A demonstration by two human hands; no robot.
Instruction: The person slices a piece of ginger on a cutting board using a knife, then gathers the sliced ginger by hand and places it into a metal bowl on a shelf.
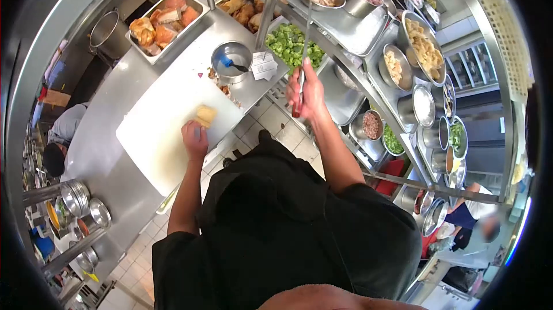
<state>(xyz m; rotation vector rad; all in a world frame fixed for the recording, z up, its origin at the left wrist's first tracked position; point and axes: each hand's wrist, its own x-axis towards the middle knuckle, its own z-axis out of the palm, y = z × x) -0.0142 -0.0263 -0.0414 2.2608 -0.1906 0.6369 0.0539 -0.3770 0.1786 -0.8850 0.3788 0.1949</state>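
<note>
On the white cutting board [152, 131] lies a yellowish piece of food [205, 115], near the board's right part. My left hand [196, 139] is just beside it, fingers curled at its lower edge. Raised to the right of the board, my right hand [309, 92] grips the dark reddish handle of a long knife [307, 33], its blade pointing up and away from me. A metal bowl [231, 56] with a blue brush-like utensil [226, 62] stands beyond the board, with food scraps [222, 86] next to it.
A tray of cooked meat [165, 22] stands at the back left. Chopped greens [290, 44] fill a tray near the knife. Metal shelves at right bear bowls of food [423, 48]. Stacked bowls [75, 198] are lower left. Other people [69, 126] are at far left and far right.
</note>
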